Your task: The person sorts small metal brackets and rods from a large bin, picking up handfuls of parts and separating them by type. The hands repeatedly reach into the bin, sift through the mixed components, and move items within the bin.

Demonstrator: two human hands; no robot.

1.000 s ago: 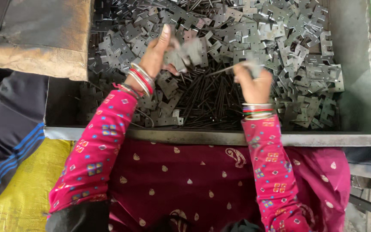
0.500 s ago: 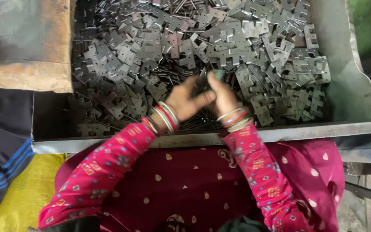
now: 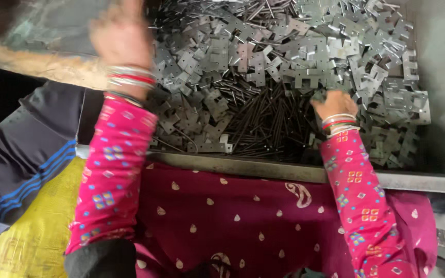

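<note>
- The right hand lies knuckles-up on the heap of stamped metal plates: thin, flat, dull grey pieces with notched, stepped edges and small punched holes. The fingers curl down into the plates; whether they clamp one cannot be told.
- The plates are too many to count; they are piled loose and overlapping across the far and right part of the tray.
- Just left of that hand lies a bundle of dark thin metal rods, straight and wire-like, lying mostly one way, also too many to count.
- Plates and rods both sit inside one large grey sheet-metal tray, with a flat rim along the near edge and a raised wall on the right.
- The left hand is raised well apart from the right one, at the upper left, blurred; its back faces the camera and its grip cannot be told.
- Both wrists carry bangles, silver and red; the sleeves are bright pink with small square patterns, over a magenta dotted cloth on the lap.
- Behind the left hand lies one worn brownish sack.
- At the left edge there is a dark garment with blue stripes over one yellow woven bag.
</note>
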